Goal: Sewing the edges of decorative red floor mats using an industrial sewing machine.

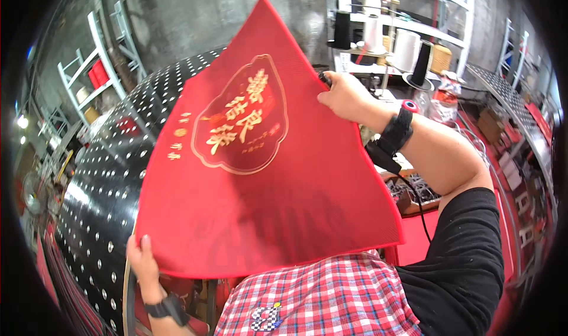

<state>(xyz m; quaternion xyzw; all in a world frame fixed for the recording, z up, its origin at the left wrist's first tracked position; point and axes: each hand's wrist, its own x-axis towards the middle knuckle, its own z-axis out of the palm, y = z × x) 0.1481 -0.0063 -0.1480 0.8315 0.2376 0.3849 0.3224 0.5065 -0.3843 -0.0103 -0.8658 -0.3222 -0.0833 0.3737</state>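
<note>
A large red mat with a bound edge is held up in front of me, tilted, one corner pointing away. Gold characters and a gold-outlined dark red emblem decorate its face. My left hand grips the near left corner, part of its fingers hidden behind the mat. On the right edge, my right hand is closed, pinching the border. A small black object shows at its fingertips; its kind I cannot make out. Both wrists wear black bands.
A black table with metal studs curves along the left. Thread cones stand on and near a white shelf rack at the back right. A box of small metal-looking pieces sits beneath my right forearm, near a red surface.
</note>
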